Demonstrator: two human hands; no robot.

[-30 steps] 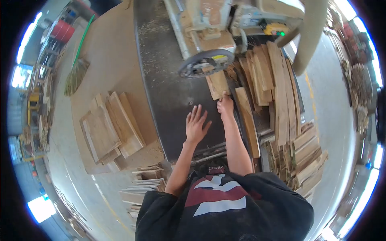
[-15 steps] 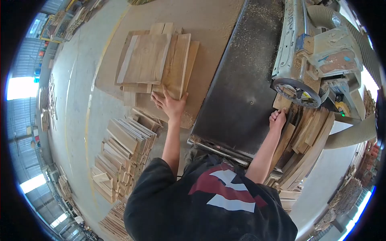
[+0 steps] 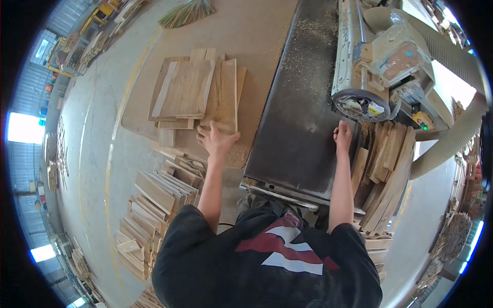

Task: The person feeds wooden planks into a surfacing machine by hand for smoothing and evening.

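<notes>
A worker in a dark printed shirt (image 3: 267, 251) stands at the end of a black machine table (image 3: 292, 154) in a woodworking hall. The left hand (image 3: 216, 141) reaches to the near end of a pale board (image 3: 227, 97) beside a stack of wooden panels (image 3: 185, 90), its fingers open and spread. The right hand (image 3: 343, 138) is over the table's right side, below a dark handwheel (image 3: 360, 105), its fingers folded closed.

Shavings (image 3: 314, 36) dot the far part of the table, while its near part is smoother around a small round fitting (image 3: 312, 130). Board and panels lie on a dusty brown surface (image 3: 262, 56) left of the machine. Narrow wood strips (image 3: 393, 154) crowd the table's right side, under a ribbed hose (image 3: 452, 49) and a yellow control box (image 3: 423, 120) with a green light. More cut boards (image 3: 154, 205) are piled at lower left on a gray floor (image 3: 92, 154) marked with yellow and white lines. Daylight glares through windows (image 3: 25, 128) at the hall's edge.

The broom head (image 3: 187, 14) is cut off at the top, and the shirt hides the worker's lower body. Whether the left fingertips press on the board is hard to tell. The lens darkens the corners and bends the distant shelving beyond clear reading.
</notes>
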